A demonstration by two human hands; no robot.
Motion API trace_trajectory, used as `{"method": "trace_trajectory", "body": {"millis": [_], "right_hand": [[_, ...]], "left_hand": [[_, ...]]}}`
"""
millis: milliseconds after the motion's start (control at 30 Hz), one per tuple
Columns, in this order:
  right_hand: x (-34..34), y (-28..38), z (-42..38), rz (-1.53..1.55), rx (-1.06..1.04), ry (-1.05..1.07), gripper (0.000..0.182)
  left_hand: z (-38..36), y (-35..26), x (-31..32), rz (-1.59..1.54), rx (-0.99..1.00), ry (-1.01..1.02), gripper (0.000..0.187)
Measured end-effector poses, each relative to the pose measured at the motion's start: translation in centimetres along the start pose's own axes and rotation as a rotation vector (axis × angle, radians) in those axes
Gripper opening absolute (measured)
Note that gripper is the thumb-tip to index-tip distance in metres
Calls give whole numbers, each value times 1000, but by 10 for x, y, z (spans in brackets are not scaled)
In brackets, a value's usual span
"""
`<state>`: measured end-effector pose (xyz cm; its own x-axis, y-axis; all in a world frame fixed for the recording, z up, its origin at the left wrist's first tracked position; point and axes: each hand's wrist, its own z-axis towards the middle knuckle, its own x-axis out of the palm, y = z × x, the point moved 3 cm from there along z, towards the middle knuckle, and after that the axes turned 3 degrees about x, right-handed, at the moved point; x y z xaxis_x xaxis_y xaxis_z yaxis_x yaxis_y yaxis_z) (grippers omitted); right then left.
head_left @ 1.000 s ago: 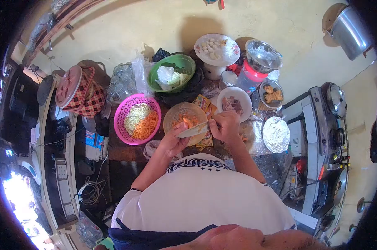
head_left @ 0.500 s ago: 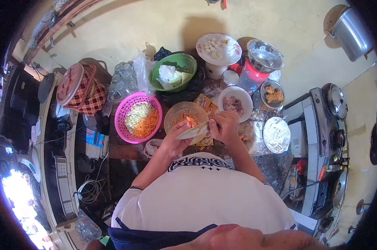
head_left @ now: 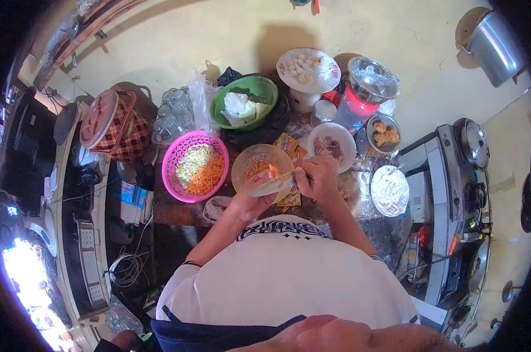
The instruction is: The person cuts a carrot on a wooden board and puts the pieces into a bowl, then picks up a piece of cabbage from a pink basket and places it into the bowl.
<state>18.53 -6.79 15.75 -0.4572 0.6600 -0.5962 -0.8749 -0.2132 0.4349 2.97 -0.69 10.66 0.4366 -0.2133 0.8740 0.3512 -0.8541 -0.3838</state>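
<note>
The right hand (head_left: 318,176) grips one knife (head_left: 271,186); the left hand (head_left: 249,196) closes around one carrot piece (head_left: 274,171) over one clear bowl (head_left: 261,164), near the table's front edge. One pink basket (head_left: 173,176) sits left.

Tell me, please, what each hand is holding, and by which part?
The right hand holds a knife by its handle end. The left hand supports the blade from below. A small orange piece sits near its fingers; the grip on it cannot be told.

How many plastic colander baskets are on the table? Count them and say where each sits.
2. The pink basket with shredded vegetables sits at the left; the green basket with cabbage pieces sits behind it, nearer the wall. None seems hidden.
</note>
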Motion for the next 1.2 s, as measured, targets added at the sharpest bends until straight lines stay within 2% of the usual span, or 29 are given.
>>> {"method": "trace_trajectory", "body": {"millis": [300, 367, 600, 700, 767, 1000, 1067, 1200], "right_hand": [[-6, 5, 1, -51, 13, 57, 17], [-7, 7, 3, -18, 23, 18, 17], [0, 2, -2, 2, 17, 10, 18], [-4, 1, 0, 18, -3, -79, 18], [-3, 4, 0, -7, -11, 28, 19], [-6, -3, -1, 18, 48, 20, 19], [-7, 7, 2, 7, -2, 112, 19], [-1, -3, -4, 111, 3, 47, 20]], "left_hand": [[4, -1, -10, 92, 42, -6, 14], [4, -1, -7, 63, 7, 32, 21], [0, -5, -3, 138, 38, 10, 18], [0, -6, -1, 136, 52, -6, 18], [2, -3, -5, 163, 47, 12, 17], [3, 3, -5, 148, 21, -5, 17], [3, 7, -5, 80, -45, 117, 14], [2, 1, -1, 157, -7, 37, 14]]}}
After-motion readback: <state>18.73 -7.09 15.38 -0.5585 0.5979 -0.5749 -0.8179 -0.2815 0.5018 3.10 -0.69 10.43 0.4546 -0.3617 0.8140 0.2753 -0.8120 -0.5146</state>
